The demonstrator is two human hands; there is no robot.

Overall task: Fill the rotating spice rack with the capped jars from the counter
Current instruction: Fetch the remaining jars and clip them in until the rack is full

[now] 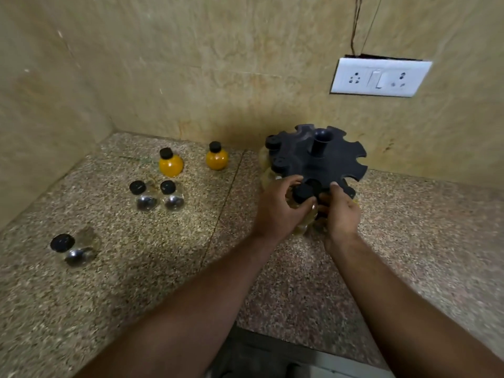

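Your left hand (278,211) is wrapped round a capped jar (302,193), fingers and thumb curled on the glass just under its black cap. It holds the jar at the near rim of the spice rack (316,156), at the mouth of a notch in the top plate. Your right hand (341,211) pinches that same rim, thumb on top of the plate and fingers curled below it, right beside the jar's cap; your two hands almost touch.

The rack stands on the counter (163,282), close to the back wall (218,77) and just right of the seam (223,211) in the stone. Two seated jars (279,162) show black caps in notches on the rack's left side. The notches round the back and right rim gape open.

Left of the seam, an orange jar (171,165) and a second orange jar (216,158) stand near the back wall, apart from each other. A clear jar (146,199) and a second clear jar (171,197) sit side by side just in front of them. A lone clear jar (73,249) sits well apart at the front left, towards the side wall. Open stone lies between these jars and your left forearm, and more runs right of the rack to the wall. The counter's front edge (300,343) crosses under your forearms. A socket plate (380,77) hangs on the wall, well above the rack
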